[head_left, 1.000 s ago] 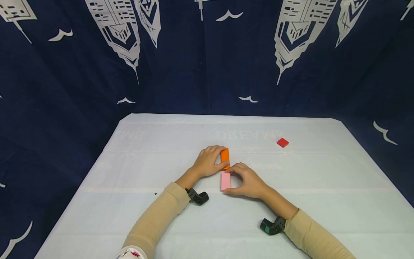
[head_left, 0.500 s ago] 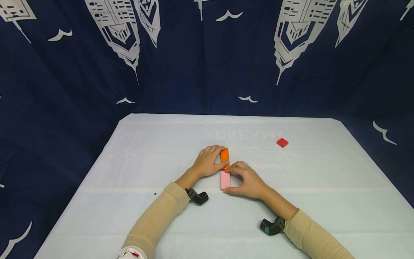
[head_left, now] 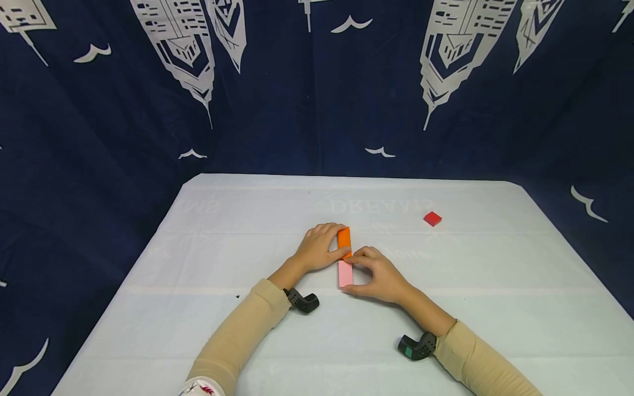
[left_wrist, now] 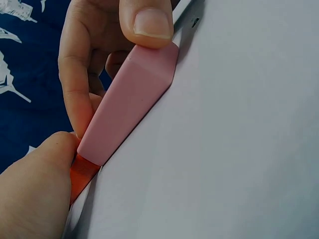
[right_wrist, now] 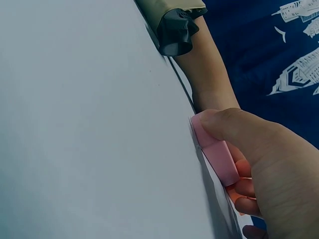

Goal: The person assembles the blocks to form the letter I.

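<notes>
The pink block had moved against the orange block, midway between the tabletop sides. Right grip pinched pink, left grip pinched orange; uneven pushing risked skewing them.

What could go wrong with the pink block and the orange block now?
The pink block sits end to end with the orange block, so a hard push might make them crooked. The right hand pinches the pink block with a fingertip close to where they meet, so it could get squeezed. If the left hand loosens its grip, the orange block might slide.
</notes>
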